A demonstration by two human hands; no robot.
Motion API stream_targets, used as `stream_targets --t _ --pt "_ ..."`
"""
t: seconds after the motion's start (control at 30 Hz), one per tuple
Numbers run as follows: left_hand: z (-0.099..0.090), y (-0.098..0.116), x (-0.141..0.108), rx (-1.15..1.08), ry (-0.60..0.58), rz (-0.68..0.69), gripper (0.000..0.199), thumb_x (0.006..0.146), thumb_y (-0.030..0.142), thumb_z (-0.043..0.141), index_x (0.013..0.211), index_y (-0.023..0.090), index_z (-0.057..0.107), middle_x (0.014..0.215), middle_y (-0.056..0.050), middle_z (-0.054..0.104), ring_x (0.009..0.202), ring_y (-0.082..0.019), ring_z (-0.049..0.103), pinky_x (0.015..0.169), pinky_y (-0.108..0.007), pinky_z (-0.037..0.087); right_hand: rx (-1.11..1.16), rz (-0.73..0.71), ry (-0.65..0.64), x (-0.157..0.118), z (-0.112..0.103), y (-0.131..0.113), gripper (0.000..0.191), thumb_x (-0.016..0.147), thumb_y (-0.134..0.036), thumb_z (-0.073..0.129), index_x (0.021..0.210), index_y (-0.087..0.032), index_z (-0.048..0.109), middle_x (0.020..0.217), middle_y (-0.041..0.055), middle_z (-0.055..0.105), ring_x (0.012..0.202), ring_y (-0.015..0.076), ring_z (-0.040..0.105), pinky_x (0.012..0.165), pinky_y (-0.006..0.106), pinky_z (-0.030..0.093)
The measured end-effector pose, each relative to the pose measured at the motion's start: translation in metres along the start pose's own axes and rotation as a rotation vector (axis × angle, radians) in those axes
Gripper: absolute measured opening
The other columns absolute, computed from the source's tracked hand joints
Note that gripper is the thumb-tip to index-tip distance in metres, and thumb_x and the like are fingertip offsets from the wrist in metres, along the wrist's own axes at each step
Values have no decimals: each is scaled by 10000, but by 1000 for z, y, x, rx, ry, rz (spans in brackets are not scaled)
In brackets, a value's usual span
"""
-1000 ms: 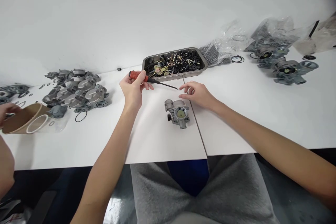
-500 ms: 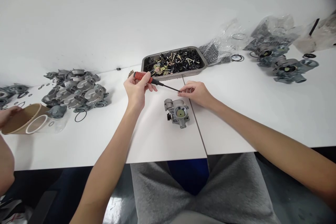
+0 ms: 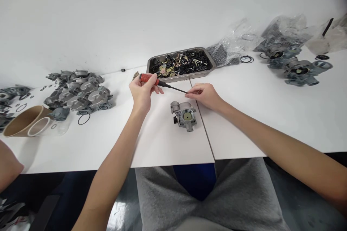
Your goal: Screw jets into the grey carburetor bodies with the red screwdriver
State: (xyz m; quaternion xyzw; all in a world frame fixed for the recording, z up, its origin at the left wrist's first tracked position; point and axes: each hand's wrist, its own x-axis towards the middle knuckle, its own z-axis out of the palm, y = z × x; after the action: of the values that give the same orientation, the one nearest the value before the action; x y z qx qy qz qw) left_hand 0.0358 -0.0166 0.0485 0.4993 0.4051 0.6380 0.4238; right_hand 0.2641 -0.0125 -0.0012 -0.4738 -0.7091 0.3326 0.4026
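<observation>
My left hand (image 3: 143, 91) is closed around the red handle of a screwdriver (image 3: 159, 82), its black shaft slanting down to the right. At the shaft's tip, the fingertips of my right hand (image 3: 204, 94) are pinched together. Whatever sits between them, if anything, is too small to make out. Just below the tip a grey metal carburetor (image 3: 185, 116) lies on the white table (image 3: 168, 148), apart from both hands. It has a round opening with a brass-coloured disc inside and a black knob on its left side.
Behind my hands stands a metal tray (image 3: 181, 78) of small screws and black parts. A pile of carburetors (image 3: 81, 92) lies left, near a brown tub (image 3: 25, 122) and a clear cup (image 3: 40, 128). More carburetors (image 3: 300, 70) and plastic bags (image 3: 235, 45) are right. Someone's arm (image 3: 8, 162) shows at left.
The other person's hand has left the brown tub, and their arm has shifted. My hands, the screwdriver and the carburetor look nearly the same, with a slight shift of the view.
</observation>
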Motion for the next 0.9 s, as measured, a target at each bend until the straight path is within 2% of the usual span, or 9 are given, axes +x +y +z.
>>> stream_targets --t 0.2,0.37,0.47,0.53,0.6,0.7,0.77,0.83,0.9 --pt "1 1 0 -17 -20 11 277 713 333 768 766 146 572 617 33 566 400 -60 490 454 -278 547 -6 2 3 1 -1 2 199 734 -354 749 765 -159 771 781 49 678 697 149 542 655 312 397" --pt "8 0 -6 -4 -29 2 311 683 346 799 769 142 581 592 51 541 394 -58 488 457 -277 558 -56 -101 13 -2 5 5 195 740 -374 746 709 -182 757 757 45 644 674 151 522 653 323 407" --pt "9 1 -6 -35 -19 4 336 683 376 802 777 144 578 589 48 547 378 -64 485 447 -292 561 -97 -139 -29 -7 5 -4 203 776 -379 720 718 -188 752 763 50 635 681 162 533 671 334 426" --pt "6 7 0 -44 -12 -7 346 684 388 803 763 142 572 591 38 558 367 -70 484 423 -295 550 -158 -143 -108 -9 -5 -14 218 801 -399 698 820 -193 765 833 67 657 761 192 571 730 355 449" --pt "1 22 10 -34 -18 3 332 696 367 798 723 137 560 585 25 564 360 -73 484 395 -286 528 -226 -135 -255 -7 -25 -27 305 823 -443 677 1009 -214 754 987 87 679 932 241 596 838 390 456" --pt "-3 59 27 14 -72 80 273 772 265 725 654 118 528 576 17 549 365 -59 488 395 -247 506 -249 -75 -522 4 -64 -48 423 882 -517 587 1235 -296 662 1236 75 631 1141 270 567 923 401 457" --pt "-1 83 36 90 -169 173 230 847 172 602 652 75 527 576 24 514 399 -35 517 464 -207 506 -248 -90 -571 13 -80 -57 480 826 -526 660 1271 -349 630 1307 46 594 1193 273 550 927 381 471" --pt "3 95 41 164 -218 253 248 882 142 530 673 9 538 595 31 475 514 -46 600 571 -218 501 -229 -182 -666 18 -78 -60 693 658 -483 823 1305 -381 597 1355 27 558 1248 290 518 965 374 470" --pt "2 92 40 193 -175 220 361 958 169 319 799 -26 578 677 13 476 697 -150 695 600 -281 468 -214 -290 -805 16 -60 -57 836 554 -422 891 1326 -388 573 1397 21 519 1283 292 495 981 359 469"
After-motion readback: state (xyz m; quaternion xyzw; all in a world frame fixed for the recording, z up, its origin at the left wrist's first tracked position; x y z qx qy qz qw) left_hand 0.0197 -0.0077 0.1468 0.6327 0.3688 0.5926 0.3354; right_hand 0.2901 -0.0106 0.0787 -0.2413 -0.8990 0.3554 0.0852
